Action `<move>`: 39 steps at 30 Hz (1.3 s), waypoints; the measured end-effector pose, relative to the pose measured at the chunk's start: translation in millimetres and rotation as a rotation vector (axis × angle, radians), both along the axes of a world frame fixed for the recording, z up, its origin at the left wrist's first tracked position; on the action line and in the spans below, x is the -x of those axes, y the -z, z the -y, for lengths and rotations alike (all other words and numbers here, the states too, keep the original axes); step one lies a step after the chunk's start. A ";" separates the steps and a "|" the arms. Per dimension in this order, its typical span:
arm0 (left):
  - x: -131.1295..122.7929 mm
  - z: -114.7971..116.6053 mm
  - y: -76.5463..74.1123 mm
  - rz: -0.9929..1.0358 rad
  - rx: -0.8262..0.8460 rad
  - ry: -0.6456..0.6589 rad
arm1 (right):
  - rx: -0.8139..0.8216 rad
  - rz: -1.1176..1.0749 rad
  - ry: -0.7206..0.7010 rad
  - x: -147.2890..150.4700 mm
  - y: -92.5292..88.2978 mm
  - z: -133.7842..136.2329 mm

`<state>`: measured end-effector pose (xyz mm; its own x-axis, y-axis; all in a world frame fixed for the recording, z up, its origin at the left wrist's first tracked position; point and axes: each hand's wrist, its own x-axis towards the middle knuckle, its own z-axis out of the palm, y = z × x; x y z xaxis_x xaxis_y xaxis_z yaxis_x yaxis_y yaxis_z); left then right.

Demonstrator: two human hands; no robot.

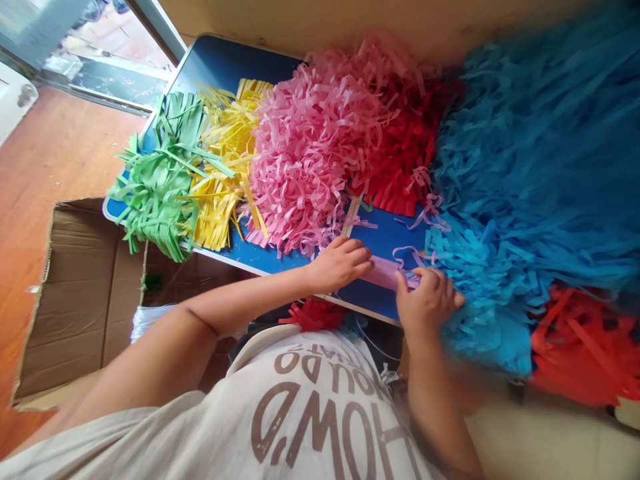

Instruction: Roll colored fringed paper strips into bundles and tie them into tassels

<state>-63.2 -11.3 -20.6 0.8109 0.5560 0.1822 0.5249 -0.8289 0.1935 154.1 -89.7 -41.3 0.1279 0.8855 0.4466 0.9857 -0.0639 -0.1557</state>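
A lilac strip of thin paper (381, 272) stretches between my two hands, low over the front edge of the blue table. My left hand (343, 259) is closed on its left end, with the fingers curled down. At the other end my right hand (425, 293) pinches the strip between thumb and fingers. Loose lilac ribbons curl up beside the right hand. Pink fringed paper (305, 140) is heaped just beyond my left hand. Light blue fringed paper (480, 280) lies close to the right of my right hand.
Green fringe (163, 193) and yellow fringe (225, 187) lie at the table's (220, 63) left end. Red fringe (400, 147) sits behind the pink, and orange-red fringe (583, 353) at far right. An open cardboard box (75, 293) stands on the floor at left.
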 end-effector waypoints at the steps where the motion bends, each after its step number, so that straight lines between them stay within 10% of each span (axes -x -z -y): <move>1: 2.0 -2.7 -1.0 -0.023 -0.016 0.136 | -0.040 0.042 0.009 -2.9 -4.4 2.1; 9: 4.2 0.8 -9.6 -0.094 -0.071 0.219 | 0.142 0.005 -0.604 -0.5 -19.6 3.9; 21: -7.9 2.7 2.7 -0.090 -0.150 -0.022 | 0.207 -0.066 -0.605 -5.0 -14.4 -14.6; 31: 20.7 -19.6 2.2 -0.011 0.248 -0.201 | 0.247 -0.267 -0.431 -22.5 6.0 -30.1; 39: 6.4 -23.9 0.7 -0.116 0.254 -0.297 | 0.264 -0.179 -0.312 -10.9 2.8 -38.1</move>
<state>-69.6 12.6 -21.3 0.6156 0.7845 -0.0748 0.7645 -0.5715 0.2981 165.0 -51.6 -44.1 -0.1089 0.9746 0.1957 0.9232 0.1722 -0.3436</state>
